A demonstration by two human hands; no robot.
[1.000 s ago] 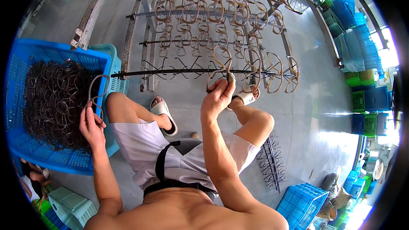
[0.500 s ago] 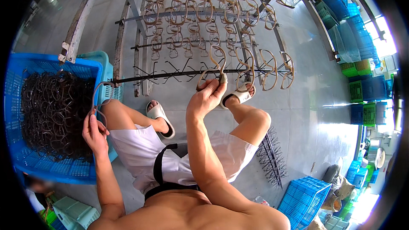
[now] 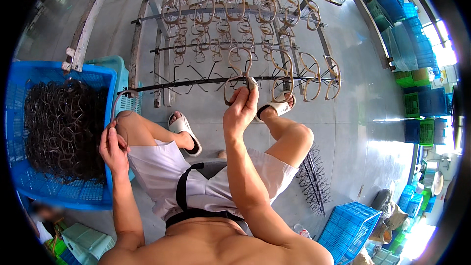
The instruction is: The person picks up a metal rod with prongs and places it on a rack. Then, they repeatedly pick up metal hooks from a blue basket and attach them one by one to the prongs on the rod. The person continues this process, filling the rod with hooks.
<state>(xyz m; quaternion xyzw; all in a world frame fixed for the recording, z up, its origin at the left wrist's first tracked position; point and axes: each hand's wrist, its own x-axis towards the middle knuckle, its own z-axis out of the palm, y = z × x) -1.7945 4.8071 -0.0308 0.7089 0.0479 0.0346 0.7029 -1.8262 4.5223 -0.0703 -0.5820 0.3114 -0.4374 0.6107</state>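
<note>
My right hand (image 3: 240, 110) pinches a tan, looped figure-eight piece (image 3: 250, 59) against a long black bar with prongs (image 3: 196, 83). Something pale covers a fingertip of that hand. Several similar tan looped pieces (image 3: 310, 76) hang on the bar's right part, while bare prongs show on its left part. At the left, the fingers of my left hand (image 3: 114, 151) are closed on a brown curved looped piece (image 3: 115, 108), whose top lies by the bar's left end. Beside that hand, a blue basket (image 3: 112, 132) holds a heap of dark looped pieces (image 3: 64, 132).
A metal rack (image 3: 152, 19) ahead carries several rows of tan looped pieces (image 3: 235, 7). On the floor at right lie a pronged black bar (image 3: 313, 179) and a blue crate (image 3: 349, 230). Stacked crates (image 3: 422, 100) line the right side. A pale green crate (image 3: 86, 245) stands at lower left.
My right hand has shifted slightly right, while the looped piece at it has moved a little left along the bar. My left hand has moved slightly right with its piece.
</note>
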